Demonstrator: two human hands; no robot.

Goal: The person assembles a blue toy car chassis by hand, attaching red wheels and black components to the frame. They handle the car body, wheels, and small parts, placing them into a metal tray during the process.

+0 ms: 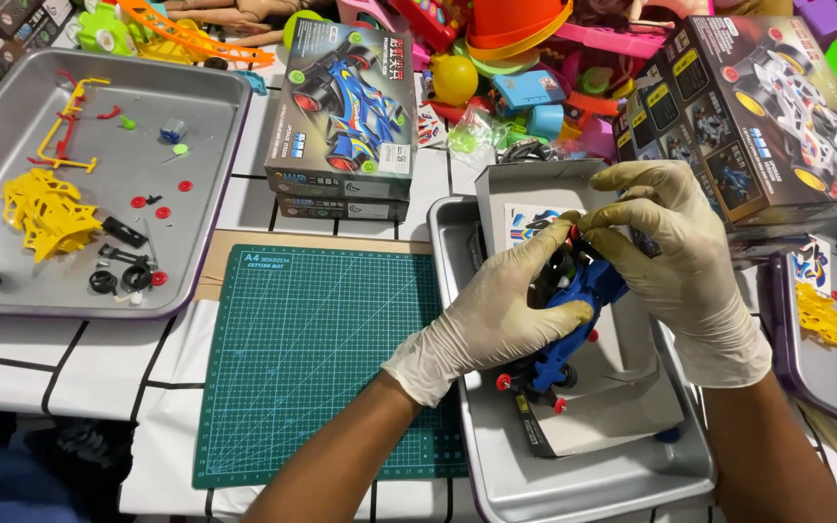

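Left hand clamps the blue toy race car chassis over the near-right metal tray, right hand fingers pinched together on its far end; best to keep the left grip firm, press small parts gently.

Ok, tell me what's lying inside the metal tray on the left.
The left metal tray holds yellow plastic parts, a yellow sprue frame, small red wheels and black pieces. Nothing covers them.
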